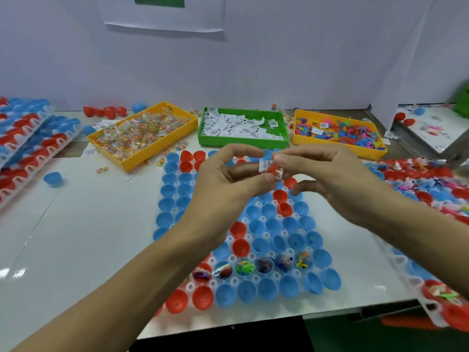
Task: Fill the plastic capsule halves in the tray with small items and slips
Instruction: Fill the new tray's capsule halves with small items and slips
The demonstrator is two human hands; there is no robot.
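A clear tray of blue and red capsule halves lies in front of me; several halves in a near row hold small coloured toys. Above it, my left hand and my right hand meet. Together they pinch a small red toy and a white printed slip between fingertips. Which hand bears most of the hold is hard to tell.
Three bins stand behind the tray: a yellow one with wrapped candies, a green one with paper slips, a yellow one with plastic toys. Stacked trays of capsule halves sit left; a filled tray lies right. A loose blue half lies on the table.
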